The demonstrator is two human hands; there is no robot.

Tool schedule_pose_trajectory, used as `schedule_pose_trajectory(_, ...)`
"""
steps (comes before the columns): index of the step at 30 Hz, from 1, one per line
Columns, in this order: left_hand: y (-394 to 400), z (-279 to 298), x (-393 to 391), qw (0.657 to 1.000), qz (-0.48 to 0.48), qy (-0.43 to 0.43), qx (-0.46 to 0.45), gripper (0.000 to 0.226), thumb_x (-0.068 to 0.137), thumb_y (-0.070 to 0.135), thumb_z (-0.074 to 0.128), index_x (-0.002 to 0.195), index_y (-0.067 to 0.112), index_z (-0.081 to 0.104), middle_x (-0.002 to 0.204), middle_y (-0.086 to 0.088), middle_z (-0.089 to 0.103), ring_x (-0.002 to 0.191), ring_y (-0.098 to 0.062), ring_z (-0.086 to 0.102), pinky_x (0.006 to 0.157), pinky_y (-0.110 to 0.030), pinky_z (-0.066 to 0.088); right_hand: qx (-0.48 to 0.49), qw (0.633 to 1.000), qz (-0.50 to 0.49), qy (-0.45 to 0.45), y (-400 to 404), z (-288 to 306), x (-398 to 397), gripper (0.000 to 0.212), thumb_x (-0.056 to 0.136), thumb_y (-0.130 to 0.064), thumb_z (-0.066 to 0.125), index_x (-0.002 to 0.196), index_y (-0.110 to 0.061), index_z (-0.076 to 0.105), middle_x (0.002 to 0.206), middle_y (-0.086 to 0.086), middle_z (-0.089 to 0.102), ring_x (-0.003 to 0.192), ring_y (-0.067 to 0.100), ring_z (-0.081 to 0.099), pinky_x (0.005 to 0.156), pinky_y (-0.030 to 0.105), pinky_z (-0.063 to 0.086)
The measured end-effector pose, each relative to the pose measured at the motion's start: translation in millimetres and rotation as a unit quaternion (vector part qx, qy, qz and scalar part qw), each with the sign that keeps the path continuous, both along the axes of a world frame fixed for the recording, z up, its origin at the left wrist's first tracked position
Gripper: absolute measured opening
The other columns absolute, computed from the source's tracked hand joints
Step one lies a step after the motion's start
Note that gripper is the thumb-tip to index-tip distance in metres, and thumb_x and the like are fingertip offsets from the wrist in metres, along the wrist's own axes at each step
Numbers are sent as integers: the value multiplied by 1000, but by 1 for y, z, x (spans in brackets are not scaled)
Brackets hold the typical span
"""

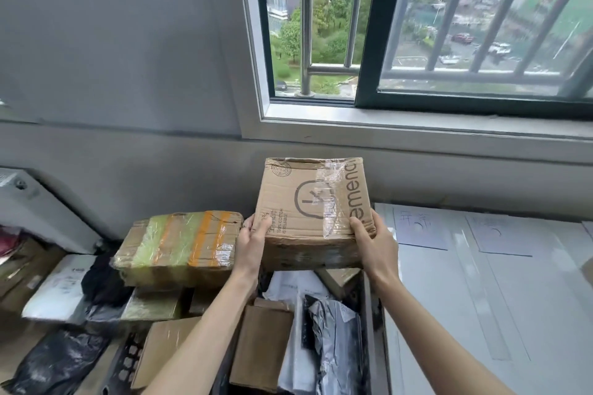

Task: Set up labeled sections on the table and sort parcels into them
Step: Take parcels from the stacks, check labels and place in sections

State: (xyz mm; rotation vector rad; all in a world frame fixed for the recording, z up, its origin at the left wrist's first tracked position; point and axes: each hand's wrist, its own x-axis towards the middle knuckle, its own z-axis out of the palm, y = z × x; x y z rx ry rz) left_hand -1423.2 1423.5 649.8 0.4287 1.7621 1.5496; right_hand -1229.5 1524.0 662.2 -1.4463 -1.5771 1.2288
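Both forearms extend forward and upward; the left hand (252,242) and right hand (373,242) each grip a lower side edge of the cardboard parcel (313,208), thumbs on its top face. Parcel held raised above the pile of parcels (179,266), left of the white table (513,298) bearing paper labels (420,228).

Matt cardboard box (308,202), glossy tape (332,202)
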Motion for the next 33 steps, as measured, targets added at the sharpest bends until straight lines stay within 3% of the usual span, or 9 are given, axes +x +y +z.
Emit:
schedule_pose_trajectory(4,-14,35,37,999,17,5,29,32,90,38,65,116,25,51,102,23,51,113,-10,47,106,-30,32,-9,999,21,33,-12,33,30,37,95,-35,57,131,-28,57,107,-9,67,98,14,62,78,26,45)
schedule_pose_trajectory(9,-29,35,77,996,53,-33,62,97,58,75,76,138,26,51,144,12,48,134,-14,44,116,-44,31,-18,998,18,48,-31,52,73,33,93,-42,54,125,-35,60,108,-11,71,99,14,65,93,41,51)
schedule_pose_trajectory(14,-57,86,147,992,46,-60,97,56,82,42,76,129,35,46,128,19,53,110,-4,49,109,-30,27,-17,996,-7,84,-49,62,118,23,93,-40,54,113,-35,65,99,-13,72,94,15,67,90,48,52)
schedule_pose_trajectory(16,-58,90,168,991,87,-77,62,93,72,52,81,149,34,30,152,8,35,136,-14,35,117,-41,23,-9,995,-15,97,-56,69,130,22,95,-38,54,114,-35,64,99,-13,71,95,16,66,90,45,51)
schedule_pose_trajectory(18,-50,71,177,979,129,-139,73,115,51,68,86,148,33,35,152,3,40,139,-21,39,115,-48,31,-6,994,-25,111,-67,76,135,25,97,-36,53,119,-31,63,101,-11,70,98,16,65,89,40,51)
schedule_pose_trajectory(22,-49,95,226,968,86,-226,67,75,59,57,86,120,22,62,116,-3,71,99,-19,67,84,-41,57,-12,991,-40,124,-85,80,134,39,93,-45,51,129,-32,57,112,-7,69,105,19,63,95,44,49)
schedule_pose_trajectory(25,-41,102,244,966,58,-243,69,61,65,43,83,113,9,68,92,-8,76,68,-19,71,47,-22,49,-1,991,-34,129,-95,85,128,40,97,-35,53,136,-29,52,119,-6,66,111,18,60,99,37,46)
schedule_pose_trajectory(27,-38,107,243,963,64,-248,78,51,74,37,79,112,4,68,84,-8,75,57,-18,68,46,-22,49,11,991,-24,134,-101,90,125,45,96,-30,55,140,-28,46,123,-5,63,115,16,58,102,37,44)
schedule_pose_trajectory(33,-31,109,222,966,122,-215,74,52,87,34,70,123,1,54,114,-22,67,96,-38,69,68,-45,60,7,992,-6,124,-106,89,114,63,82,-38,65,140,-28,43,126,-2,56,120,16,52,106,42,43)
